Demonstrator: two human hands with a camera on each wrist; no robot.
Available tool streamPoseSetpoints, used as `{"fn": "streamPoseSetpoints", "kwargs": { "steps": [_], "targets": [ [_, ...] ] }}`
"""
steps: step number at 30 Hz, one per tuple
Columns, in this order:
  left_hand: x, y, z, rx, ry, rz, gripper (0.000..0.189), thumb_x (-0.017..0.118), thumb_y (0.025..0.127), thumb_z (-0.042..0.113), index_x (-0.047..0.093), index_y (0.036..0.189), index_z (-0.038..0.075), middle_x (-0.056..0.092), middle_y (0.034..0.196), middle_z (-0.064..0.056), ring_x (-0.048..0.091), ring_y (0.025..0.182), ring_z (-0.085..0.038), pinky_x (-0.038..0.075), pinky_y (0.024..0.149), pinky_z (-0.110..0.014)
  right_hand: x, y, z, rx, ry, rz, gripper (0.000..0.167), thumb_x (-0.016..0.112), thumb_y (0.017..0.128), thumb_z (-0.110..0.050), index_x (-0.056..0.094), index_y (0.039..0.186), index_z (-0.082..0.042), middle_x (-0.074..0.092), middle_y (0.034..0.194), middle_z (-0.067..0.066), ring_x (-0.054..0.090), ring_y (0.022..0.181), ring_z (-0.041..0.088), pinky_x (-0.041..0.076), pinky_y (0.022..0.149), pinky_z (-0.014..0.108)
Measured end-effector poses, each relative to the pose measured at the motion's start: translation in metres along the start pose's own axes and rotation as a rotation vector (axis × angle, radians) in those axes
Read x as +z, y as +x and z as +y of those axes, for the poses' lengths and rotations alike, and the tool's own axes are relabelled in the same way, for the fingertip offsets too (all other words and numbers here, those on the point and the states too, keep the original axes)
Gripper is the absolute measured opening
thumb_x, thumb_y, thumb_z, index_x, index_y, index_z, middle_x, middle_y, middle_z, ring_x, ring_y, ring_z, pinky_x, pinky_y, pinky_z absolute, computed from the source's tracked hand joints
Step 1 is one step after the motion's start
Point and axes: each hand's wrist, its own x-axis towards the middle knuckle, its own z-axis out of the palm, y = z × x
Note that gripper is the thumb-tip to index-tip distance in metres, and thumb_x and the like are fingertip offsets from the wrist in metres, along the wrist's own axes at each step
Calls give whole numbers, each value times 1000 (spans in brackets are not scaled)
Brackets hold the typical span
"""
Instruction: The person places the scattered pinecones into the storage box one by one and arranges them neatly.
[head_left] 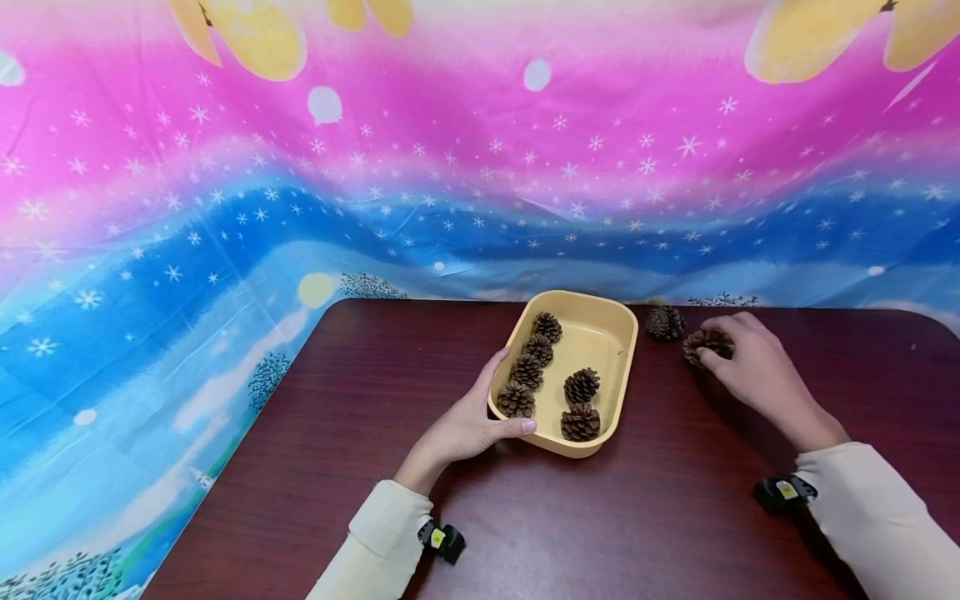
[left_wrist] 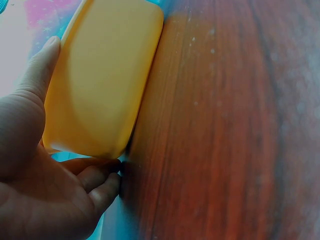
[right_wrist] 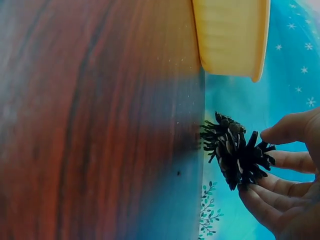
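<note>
A yellow plastic box [head_left: 628,367] stands on the table with several brown pine cones [head_left: 527,371] in a row along its left side. Two more pine cones [head_left: 581,404] lie in its right half, near the front. My left hand [head_left: 468,425] grips the box at its front left, thumb over the rim and fingers around the outside. To the right of the box, my right hand [head_left: 757,367] pinches a pine cone [right_wrist: 245,162] between thumb and fingers. Another pine cone [head_left: 664,323] sits between that hand and the box, at the table's back edge.
The dark red wooden table [head_left: 360,433] ends at the back against a pink and blue cloth [head_left: 450,167] printed with snowflakes. This cloth also hangs along the left side. Each wrist wears a small black camera [head_left: 783,493] over a pale sleeve.
</note>
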Motion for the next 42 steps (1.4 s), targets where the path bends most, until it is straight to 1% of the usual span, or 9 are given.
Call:
{"fn": "streamPoseSetpoints", "kwargs": {
  "steps": [10, 17, 23, 26, 32, 36, 42],
  "targets": [
    [-1, 0, 0, 3, 7, -2, 112, 85, 87, 42, 8, 168, 40, 33, 170, -15, 38, 152, -34, 29, 126, -57, -3, 1, -11, -31, 5, 20, 36, 71, 95, -10, 66, 127, 5, 59, 122, 27, 58, 96, 41, 46, 79, 57],
    [0, 1, 0, 2, 0, -3, 111, 85, 88, 39, 9, 168, 40, 32, 170, -14, 37, 152, -33, 29, 126, -57, -7, 1, -21, -57, 22, 29, 36, 71, 95, -10, 65, 128, 4, 59, 127, 28, 61, 101, 45, 49, 82, 62],
    [-1, 1, -1, 4, 0, -4, 111, 85, 87, 41, 9, 168, 40, 33, 170, -15, 38, 152, -34, 30, 125, -57, -10, 2, -31, -90, 18, 55, 36, 72, 94, -12, 67, 128, 1, 61, 123, 25, 62, 94, 39, 49, 77, 54],
    [-1, 2, -1, 6, -1, -4, 112, 85, 87, 43, 9, 168, 40, 33, 169, -15, 38, 151, -34, 30, 125, -57, -11, 2, -35, -102, 23, 64, 36, 73, 94, -12, 67, 127, 1, 61, 123, 24, 63, 93, 39, 49, 77, 54],
    [-1, 1, -1, 6, -8, -5, 111, 85, 87, 40, 9, 168, 39, 33, 169, -15, 38, 152, -34, 29, 125, -57, -11, 2, -42, -136, 33, 93, 35, 74, 93, -10, 68, 126, 0, 62, 122, 24, 64, 96, 40, 49, 79, 56],
    [0, 1, -1, 4, -10, -5, 111, 85, 87, 40, 9, 168, 40, 33, 170, -15, 37, 152, -34, 29, 125, -57, -11, 2, -51, -150, 56, 121, 35, 74, 92, -8, 68, 125, 1, 63, 121, 23, 64, 100, 42, 51, 83, 58],
    [0, 1, -2, 4, -11, -6, 112, 86, 87, 42, 9, 168, 41, 33, 169, -15, 38, 152, -34, 29, 125, -57, -9, 3, -68, -181, 107, 151, 33, 75, 91, -4, 70, 124, -1, 65, 119, 20, 64, 103, 38, 49, 87, 53]
  ]
}}
